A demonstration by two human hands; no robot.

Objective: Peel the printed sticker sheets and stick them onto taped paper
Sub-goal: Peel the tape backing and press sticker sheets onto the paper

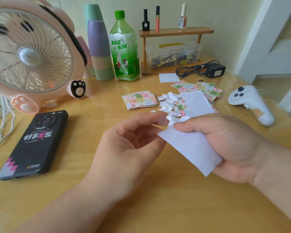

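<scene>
Mid-task, judging by the table.

Grip, right: white sheet [191, 148] clamped in the right hand [233, 148], thumb on top, fingers curled underneath. Held just above the wooden table [107, 190], front centre. Only a blank white face showing, so cannot say whether sticker backing or taped paper.

Grip, left: left hand [129, 142] at the sheet's upper-left corner, thumb and fingers curled toward it, fingertips at or against the edge. Cannot tell whether pinching the corner or merely picking at it. Judged step: starting a peel at that corner.

Done so far (inferred): heap of torn white scraps [168, 101] just behind the hands, probably stripped backing from several sheets. Right of the heap, a white strip [197, 101] lying over loose sticker sheets [208, 91]; cannot confirm these as finished pieces.

Left to do (inferred): neat sticker stack [139, 99] left of the scraps, apparently unpeeled. Small white paper [169, 77] further back, bare.

Estimate: somewhere near the middle, with a whole stack remaining.
</scene>
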